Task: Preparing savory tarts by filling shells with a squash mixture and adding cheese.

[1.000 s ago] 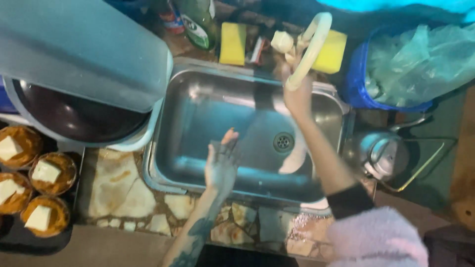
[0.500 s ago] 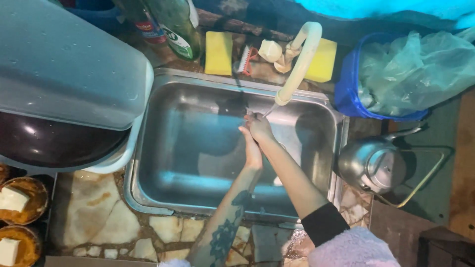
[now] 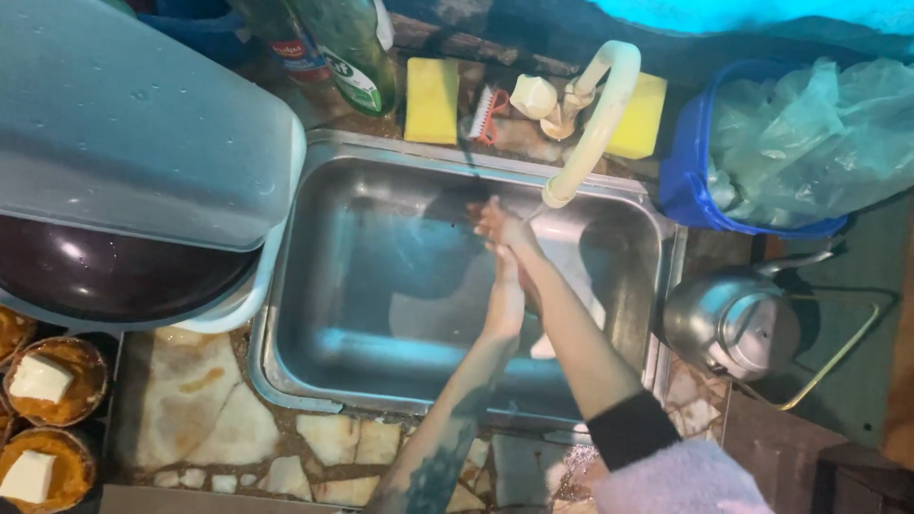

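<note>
the sink (image 3: 381,276) in the middle of the frame is dull silver steel with bluish reflections. the tap (image 3: 595,124) above it is cream. two sponges (image 3: 431,99) at the top are bright yellow, with a small red and white brush (image 3: 486,112) between them. the bottle (image 3: 350,48) at top centre is dark green. the bin (image 3: 690,176) at upper right is deep blue, lined with a pale green bag (image 3: 809,133). the kettle (image 3: 738,324) at right is silver. the lid (image 3: 124,124) at upper left is pale grey-blue, over a dark maroon pan (image 3: 105,276). the bench (image 3: 205,419) is a cream and tan stone mosaic. the cups (image 3: 43,381) at lower left are orange with white squares. the left forearm (image 3: 443,447) carries a dark tattoo; the right sleeve (image 3: 666,466) is pink with a black cuff.
</note>
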